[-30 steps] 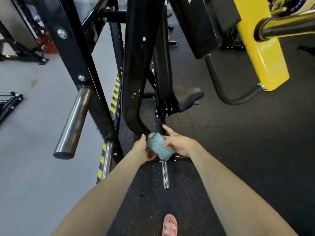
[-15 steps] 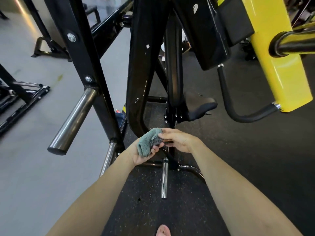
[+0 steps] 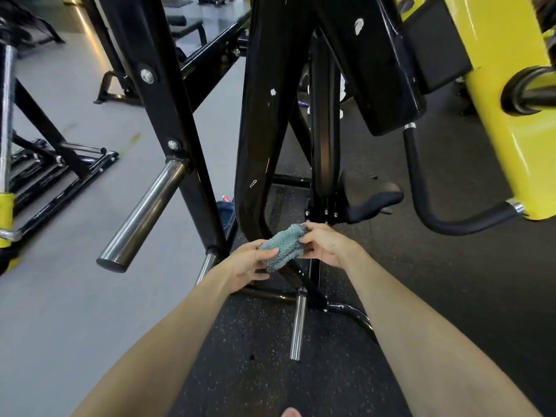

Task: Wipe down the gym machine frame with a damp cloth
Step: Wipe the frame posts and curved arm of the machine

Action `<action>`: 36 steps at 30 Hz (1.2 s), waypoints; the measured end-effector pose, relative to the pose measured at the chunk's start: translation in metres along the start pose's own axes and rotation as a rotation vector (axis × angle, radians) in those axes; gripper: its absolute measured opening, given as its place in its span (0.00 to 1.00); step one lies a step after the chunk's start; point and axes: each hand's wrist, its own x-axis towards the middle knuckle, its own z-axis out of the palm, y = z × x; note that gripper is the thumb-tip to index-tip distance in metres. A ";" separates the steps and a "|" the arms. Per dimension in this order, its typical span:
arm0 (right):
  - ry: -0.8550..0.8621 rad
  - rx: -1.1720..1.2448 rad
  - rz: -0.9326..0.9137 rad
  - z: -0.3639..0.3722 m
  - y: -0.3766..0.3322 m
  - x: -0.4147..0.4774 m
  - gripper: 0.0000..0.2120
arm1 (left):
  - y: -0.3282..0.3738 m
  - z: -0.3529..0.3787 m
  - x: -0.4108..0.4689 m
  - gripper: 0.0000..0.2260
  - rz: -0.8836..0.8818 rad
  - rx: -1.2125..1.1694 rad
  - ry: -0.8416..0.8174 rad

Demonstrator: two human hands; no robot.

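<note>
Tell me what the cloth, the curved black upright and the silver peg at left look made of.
Cloth: teal terry-like fabric, nubby looped pile with a stitched edge.
Curved black upright: likely steel under glossy paint; it mirrors light and white chips show.
Silver peg: bare mirror-bright metal, probably chromed or stainless.

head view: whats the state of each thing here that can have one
cloth: bunched up, held between both hands
left hand: grips the cloth
right hand: pinches the cloth
black frame upright: white chips in the paint
chrome peg: bare, no plates

Grey floor (image 3: 75,296), black speckled mat (image 3: 451,281), distant bench (image 3: 187,25)
</note>
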 end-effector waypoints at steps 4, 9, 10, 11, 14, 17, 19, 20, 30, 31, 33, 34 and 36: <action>0.163 -0.001 -0.026 -0.002 -0.005 0.006 0.25 | 0.006 -0.003 0.002 0.05 0.077 -0.063 0.064; 0.221 -0.059 -0.035 0.002 -0.012 0.007 0.15 | 0.013 -0.001 0.008 0.09 0.168 -0.127 0.202; 0.148 -0.058 -0.020 0.005 -0.012 0.007 0.13 | 0.014 0.001 0.009 0.08 0.188 -0.140 0.207; 0.070 -0.066 -0.003 0.009 -0.011 0.007 0.13 | 0.015 0.003 0.010 0.07 0.211 -0.147 0.190; -0.049 -0.026 0.018 0.018 -0.011 0.010 0.14 | 0.020 0.011 0.009 0.06 0.254 -0.150 0.118; -0.103 0.037 -0.006 0.016 -0.017 0.011 0.15 | 0.025 0.007 0.006 0.09 0.274 -0.159 0.069; -0.133 0.082 -0.030 0.012 -0.019 0.010 0.17 | 0.028 0.003 0.005 0.09 0.293 -0.076 0.087; -0.140 0.091 -0.038 0.011 -0.020 0.009 0.18 | 0.028 0.002 0.005 0.09 0.298 -0.040 0.111; -0.076 0.077 -0.171 0.022 -0.038 0.006 0.20 | 0.054 0.008 0.001 0.22 0.196 -0.264 0.163; -0.053 0.049 -0.188 0.023 -0.045 0.004 0.19 | 0.060 0.009 -0.002 0.21 0.198 -0.214 0.145; 0.038 -0.014 -0.227 0.028 -0.058 0.000 0.18 | 0.070 0.011 -0.004 0.17 0.250 -0.093 0.181; 0.090 -0.041 -0.236 0.031 -0.065 -0.002 0.17 | 0.076 0.013 -0.005 0.15 0.303 -0.068 0.272; 0.182 -0.090 -0.232 0.034 -0.080 -0.007 0.15 | 0.092 0.014 -0.007 0.11 0.425 -0.078 0.512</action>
